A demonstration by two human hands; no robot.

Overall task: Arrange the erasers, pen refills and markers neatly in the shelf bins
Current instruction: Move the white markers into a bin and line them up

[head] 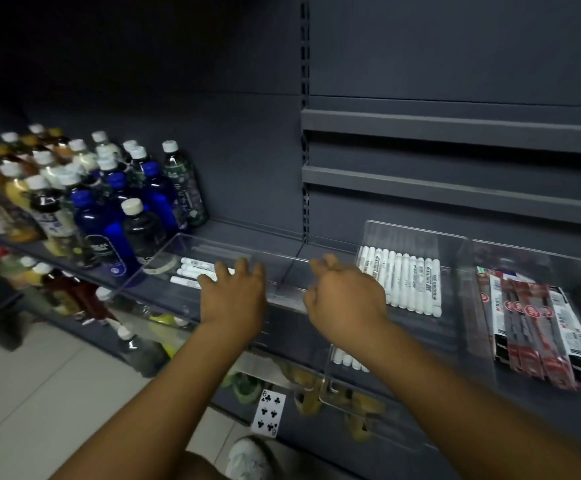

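Markers [193, 271] under left hand [233, 296], fingers spread; right hand [346, 297] loosely curled, empty.

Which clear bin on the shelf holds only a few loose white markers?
The leftmost bin, next to the bottles; the middle bin has a full neat row, the right bin red packs.

On the dark shelf [257, 237], three see-through bins side by side. In the left bin [157, 261], a few white markers [195, 270], flat, pointing left to right, close together. In the middle bin [417, 237], a tidy row of white markers [406, 285], flat, touching side by side, ends toward the back wall; more white marker ends [347, 358] near the front edge. In the right bin [524, 254], long red, black and white pen refill packs [538, 330], flat, overlapping, a little crooked.
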